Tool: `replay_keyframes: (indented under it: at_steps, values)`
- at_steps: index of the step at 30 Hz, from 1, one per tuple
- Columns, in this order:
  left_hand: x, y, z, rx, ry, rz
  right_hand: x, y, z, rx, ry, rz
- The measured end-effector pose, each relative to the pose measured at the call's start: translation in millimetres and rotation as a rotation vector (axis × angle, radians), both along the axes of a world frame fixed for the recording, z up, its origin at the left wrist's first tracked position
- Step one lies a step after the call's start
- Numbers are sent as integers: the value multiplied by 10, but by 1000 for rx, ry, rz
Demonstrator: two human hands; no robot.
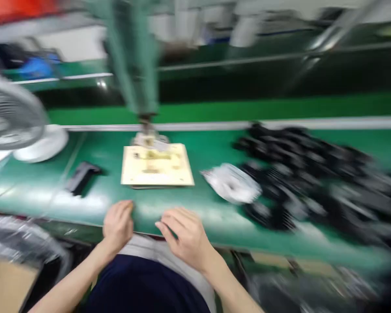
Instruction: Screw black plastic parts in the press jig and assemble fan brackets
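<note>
Cream plate (157,167) is seen lying flat mid-bench under the green press (140,65), untouched. Left hand (117,226) and right hand (185,237) are held loosely open, empty, at the near edge. Black parts (313,174) are heaped at right, nothing picked up.

I'm getting a blurred picture. The left hand (117,226) and right hand (185,237) are hovering side by side, loose-fingered and empty, over the near edge of the green surface (215,148). A beige plate (156,167) is lying mid-surface under a green machine column (133,56). Black parts (313,174) are piling toward the right edge.
</note>
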State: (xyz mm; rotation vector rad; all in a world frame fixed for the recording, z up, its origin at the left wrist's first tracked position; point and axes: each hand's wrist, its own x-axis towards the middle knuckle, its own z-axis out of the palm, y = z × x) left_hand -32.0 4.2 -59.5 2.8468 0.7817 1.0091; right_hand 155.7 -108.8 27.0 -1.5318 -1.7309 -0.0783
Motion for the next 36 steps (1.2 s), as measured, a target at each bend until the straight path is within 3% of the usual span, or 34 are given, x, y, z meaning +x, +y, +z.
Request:
replay_keyframes:
  at_steps: [1, 5, 9, 11, 14, 16, 21, 25, 29, 33, 36]
  values:
    - [32, 13, -5, -30, -20, -25, -106, 204, 14, -21, -61, 102]
    - [168, 254, -107, 33, 100, 172, -483, 1044, 32, 99, -301, 423]
    - [158, 406, -168, -124, 392, 100, -890, 1741, 195, 189, -571, 545]
    - [124, 367, -150, -151, 349, 71, -1061, 2006, 349, 81, -719, 549]
    - [82, 272, -109, -89, 143, 83, -1250, 2348, 560, -233, -876, 501]
    - [67, 227, -108, -52, 24, 98, -1341, 2529, 620, -326, -925, 469]
    - [65, 161, -134, -46, -113, 98, -1456, 2710, 579, -437, -1006, 418]
    - [15, 140, -38, -68, -234, 49, -1443, 2729, 574, -437, -1032, 420]
    - [-169, 159, 223, -112, -442, 49, -1401, 2740, 554, -420, -1035, 404]
    - [-392, 335, 562, 6, -541, 210, -1349, 2693, 502, -369, -1020, 367]
    - [-527, 533, 746, 85, -498, 352, -1300, 2652, 456, -179, -1010, 396]
